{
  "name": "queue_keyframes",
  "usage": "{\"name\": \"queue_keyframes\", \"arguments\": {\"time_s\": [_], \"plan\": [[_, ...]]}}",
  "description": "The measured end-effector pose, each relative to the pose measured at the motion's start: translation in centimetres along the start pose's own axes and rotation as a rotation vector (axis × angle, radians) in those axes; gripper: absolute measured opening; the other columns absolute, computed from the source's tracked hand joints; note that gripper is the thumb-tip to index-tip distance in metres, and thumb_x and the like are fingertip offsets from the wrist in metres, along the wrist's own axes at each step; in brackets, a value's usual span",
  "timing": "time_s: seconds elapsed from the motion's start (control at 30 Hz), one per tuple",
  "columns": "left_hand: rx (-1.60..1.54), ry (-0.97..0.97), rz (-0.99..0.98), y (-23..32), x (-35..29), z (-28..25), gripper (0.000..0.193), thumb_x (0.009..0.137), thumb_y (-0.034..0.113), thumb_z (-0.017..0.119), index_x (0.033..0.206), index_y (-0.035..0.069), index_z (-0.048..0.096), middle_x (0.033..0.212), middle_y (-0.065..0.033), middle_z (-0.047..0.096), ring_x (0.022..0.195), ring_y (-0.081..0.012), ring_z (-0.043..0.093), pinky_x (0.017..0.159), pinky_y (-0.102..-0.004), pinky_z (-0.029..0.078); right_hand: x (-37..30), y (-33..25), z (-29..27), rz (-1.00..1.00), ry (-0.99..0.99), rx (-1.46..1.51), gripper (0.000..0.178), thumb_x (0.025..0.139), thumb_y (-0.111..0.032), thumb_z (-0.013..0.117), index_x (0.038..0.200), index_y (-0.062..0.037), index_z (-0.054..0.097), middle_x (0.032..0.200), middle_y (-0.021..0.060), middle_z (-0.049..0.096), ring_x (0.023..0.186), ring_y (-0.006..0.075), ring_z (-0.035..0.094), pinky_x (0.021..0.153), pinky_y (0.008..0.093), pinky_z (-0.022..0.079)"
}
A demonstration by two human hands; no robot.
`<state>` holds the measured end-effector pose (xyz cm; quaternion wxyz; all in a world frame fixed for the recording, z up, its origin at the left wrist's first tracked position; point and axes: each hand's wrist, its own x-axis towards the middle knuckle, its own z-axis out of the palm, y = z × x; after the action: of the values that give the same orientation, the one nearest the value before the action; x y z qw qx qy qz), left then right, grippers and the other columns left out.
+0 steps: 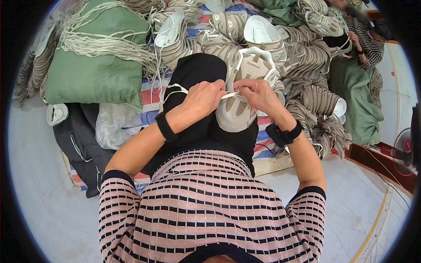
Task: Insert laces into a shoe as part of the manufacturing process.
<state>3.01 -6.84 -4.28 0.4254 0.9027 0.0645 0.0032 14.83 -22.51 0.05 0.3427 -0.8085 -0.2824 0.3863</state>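
A beige and grey shoe upper (236, 121) lies over my lap, toe toward me and tongue pointing away. My left hand (204, 100) is closed at the left side of its lacing area, pinching a cream shoelace (229, 94). The lace spans the short gap to my right hand (259, 94). There my thumb and forefinger are pinched together on it at the eyelets, the other fingers curled. A slack loop of lace (176, 89) hangs beside my left wrist. My fingers hide part of the eyelets.
Stacked shoe uppers (307, 59) crowd the far side and right. At the left a green sack (94, 81) bears a bundle of laces (105, 46), near a clear plastic bag (115, 125). A co-worker in a striped top (372, 46) sits far right, above a fan (402, 144).
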Motion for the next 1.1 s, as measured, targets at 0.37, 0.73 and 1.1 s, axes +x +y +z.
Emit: {"name": "queue_keyframes", "arguments": {"time_s": [0.37,0.73,1.1], "plan": [[0.001,0.171,0.075,1.1,0.5,1.6,0.011,0.087,0.015,0.053,0.088,0.004,0.049,0.068,-0.017,0.06,0.066,-0.0394,0.059,0.055,-0.0469,0.045,0.0,0.6,-1.4,-0.027,-0.072,0.072,0.029,0.089,-0.012,0.045,0.109,-0.0034,0.065,0.046,-0.0019,0.049,0.034,0.0037,0.04,0.035,0.0199,0.032],[0.379,0.165,-0.03,2.3,1.0,2.8,0.014,0.083,0.017,0.054,0.086,0.004,0.053,0.059,-0.0184,0.061,0.05,-0.0344,0.061,0.046,-0.0433,0.048,0.3,1.6,-1.2,-0.099,-0.1,0.098,0.033,0.089,-0.011,0.042,0.112,-0.0042,0.065,0.047,-0.0009,0.05,0.036,0.0046,0.042,0.036,0.0207,0.036],[0.386,0.08,0.115,2.4,2.1,-1.2,0.046,0.077,0.025,0.066,0.115,0.011,0.045,0.084,-0.0173,0.063,0.079,-0.0364,0.062,0.061,-0.0472,0.048,0.2,0.8,-1.0,-0.781,0.166,-0.742,0.025,0.079,-0.008,0.055,0.101,-0.0058,0.067,0.074,0.0055,0.058,0.07,0.0198,0.055,0.061,0.0311,0.044]]}}
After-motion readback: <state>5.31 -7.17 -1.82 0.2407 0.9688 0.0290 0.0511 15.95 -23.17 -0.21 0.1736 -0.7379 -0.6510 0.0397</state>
